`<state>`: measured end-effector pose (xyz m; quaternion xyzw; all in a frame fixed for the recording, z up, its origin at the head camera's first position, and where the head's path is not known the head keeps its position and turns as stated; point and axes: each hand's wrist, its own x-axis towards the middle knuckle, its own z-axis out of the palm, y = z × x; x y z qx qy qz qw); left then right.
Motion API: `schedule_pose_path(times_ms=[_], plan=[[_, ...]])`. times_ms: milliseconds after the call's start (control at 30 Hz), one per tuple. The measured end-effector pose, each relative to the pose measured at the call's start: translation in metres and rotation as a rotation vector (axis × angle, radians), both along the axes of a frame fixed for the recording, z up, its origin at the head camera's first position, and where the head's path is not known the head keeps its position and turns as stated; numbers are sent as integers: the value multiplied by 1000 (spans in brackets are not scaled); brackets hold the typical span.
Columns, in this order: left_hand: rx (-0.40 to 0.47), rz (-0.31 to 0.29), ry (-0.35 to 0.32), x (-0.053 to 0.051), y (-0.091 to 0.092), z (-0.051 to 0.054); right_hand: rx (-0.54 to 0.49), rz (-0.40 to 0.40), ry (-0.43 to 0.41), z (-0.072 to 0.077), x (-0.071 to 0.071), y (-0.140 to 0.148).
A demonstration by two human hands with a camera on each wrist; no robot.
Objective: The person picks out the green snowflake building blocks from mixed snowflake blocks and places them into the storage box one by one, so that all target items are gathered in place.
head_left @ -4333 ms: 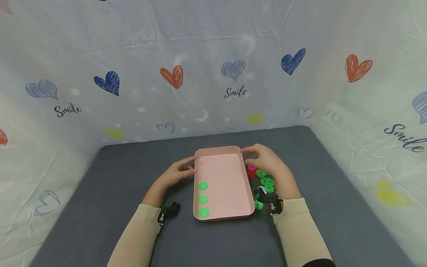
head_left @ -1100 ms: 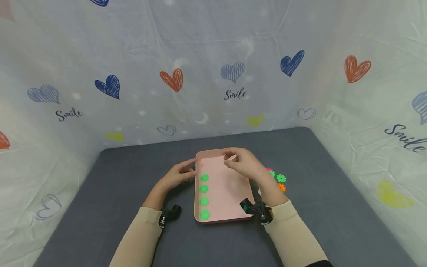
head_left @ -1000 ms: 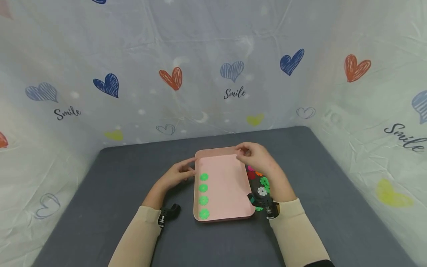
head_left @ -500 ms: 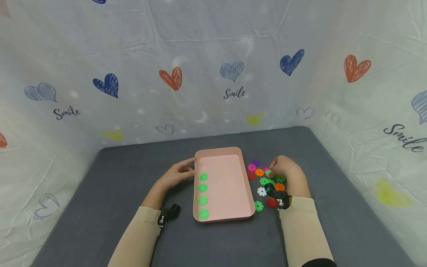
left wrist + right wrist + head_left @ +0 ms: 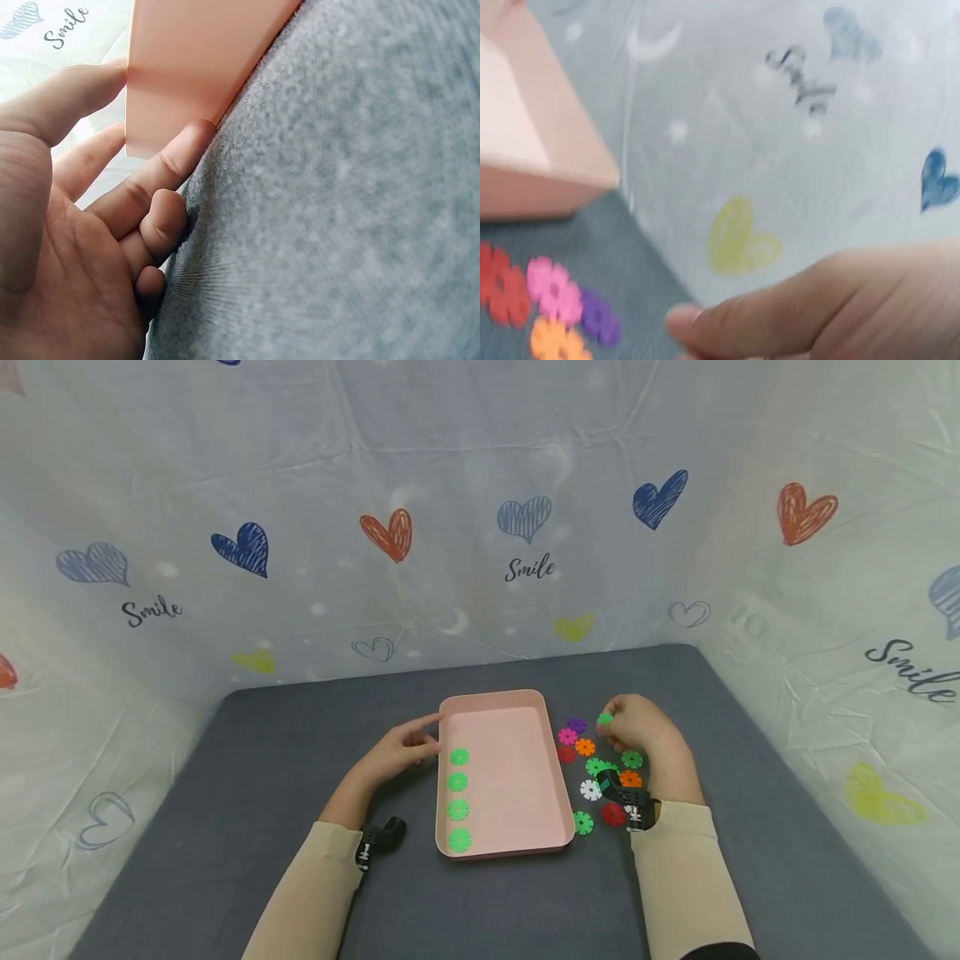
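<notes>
In the head view a pink tray [image 5: 504,777] lies on the grey cloth, with several green flower-shaped pieces [image 5: 457,810] in a column along its left side. My left hand [image 5: 393,752] touches the tray's left edge with its fingertips; the left wrist view shows the fingers against the tray wall [image 5: 187,82]. Right of the tray, my right hand [image 5: 642,727] pinches a green piece [image 5: 604,718] above the cloth. The right wrist view shows only the thumb side of that hand [image 5: 832,311], and the piece is hidden there.
Loose pieces lie between the tray and the right hand: purple [image 5: 576,725], pink [image 5: 567,737], orange [image 5: 584,747], white [image 5: 590,790], red [image 5: 613,814] and several green ones [image 5: 583,823]. A patterned sheet [image 5: 450,460] hangs behind and at both sides of the table.
My right hand has gone from above the tray to the loose pieces on the right, then lifted a green one. A fourth green piece has joined the column. My left hand has stayed at the tray edge.
</notes>
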<state>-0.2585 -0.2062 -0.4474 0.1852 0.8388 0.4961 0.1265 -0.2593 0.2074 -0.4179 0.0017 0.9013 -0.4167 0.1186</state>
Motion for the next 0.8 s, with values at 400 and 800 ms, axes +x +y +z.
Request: schedule_pose_path(times_ms=[400,800], plan=[[13,-12,-14,-4,-3,-4,-65,218,155,39,-10,-67],[47,-9,-26,-5,-3,-5,161,366,131,16,-35,-161]])
